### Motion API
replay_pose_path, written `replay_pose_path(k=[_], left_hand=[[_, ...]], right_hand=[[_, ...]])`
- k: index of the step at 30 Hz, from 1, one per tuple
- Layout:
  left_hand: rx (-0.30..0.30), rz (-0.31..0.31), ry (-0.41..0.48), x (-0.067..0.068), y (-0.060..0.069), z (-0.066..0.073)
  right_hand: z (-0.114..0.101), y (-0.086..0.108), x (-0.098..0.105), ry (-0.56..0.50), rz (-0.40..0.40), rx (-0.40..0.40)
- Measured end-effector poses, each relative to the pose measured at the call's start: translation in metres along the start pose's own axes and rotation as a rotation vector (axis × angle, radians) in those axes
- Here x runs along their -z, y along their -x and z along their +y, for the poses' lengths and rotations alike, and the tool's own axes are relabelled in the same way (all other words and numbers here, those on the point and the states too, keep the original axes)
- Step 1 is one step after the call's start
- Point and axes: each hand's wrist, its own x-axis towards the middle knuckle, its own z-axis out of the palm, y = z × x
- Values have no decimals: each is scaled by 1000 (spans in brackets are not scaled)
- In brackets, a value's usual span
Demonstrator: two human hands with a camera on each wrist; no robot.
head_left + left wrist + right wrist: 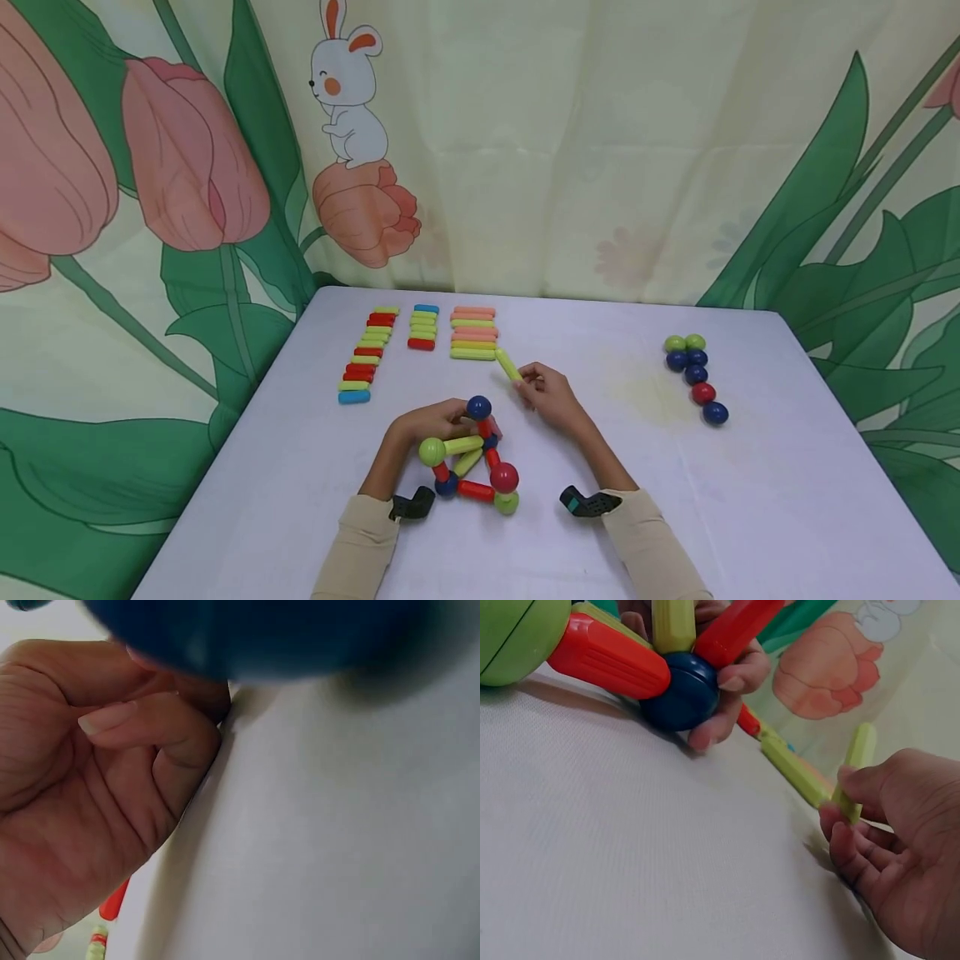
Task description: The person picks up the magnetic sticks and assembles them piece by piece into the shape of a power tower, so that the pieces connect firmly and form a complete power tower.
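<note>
My right hand (pixel 553 400) pinches a yellow-green rod (pixel 507 364) between thumb and fingers, beside the right-hand row of rods. The right wrist view shows that rod (pixel 859 750) held near one end. My left hand (pixel 431 421) holds the far side of a frame built of rods and balls, its fingers curled by a dark blue ball (pixel 679 694). Red rods (pixel 476 491), yellow-green rods, a green ball (pixel 432 452), a red ball (pixel 504 477) and blue balls (pixel 479 407) make up the frame. In the left wrist view, a blurred blue ball (pixel 262 634) covers part of the fingers.
On the white table (pixel 600 550), three rows of coloured rods lie at the back left: a long row (pixel 365 360), a short one (pixel 423 327) and a wider one (pixel 473 333). Several loose balls (pixel 696 374) lie at the right. A printed curtain (pixel 600 167) hangs behind.
</note>
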Motion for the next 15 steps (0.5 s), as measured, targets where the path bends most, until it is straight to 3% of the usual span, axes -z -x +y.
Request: replay_pose_path(k=[5,10,15], left_hand=[[-15,-34,45,1,5,0],[-74,-80,99,1,6,-2],[-81,-86,91,4,5,2]], right_hand=[[-1,1,1,-41,-15,-43],[3,1,1,-66,-21,-25],[3,1,1,-98,-13,-12]])
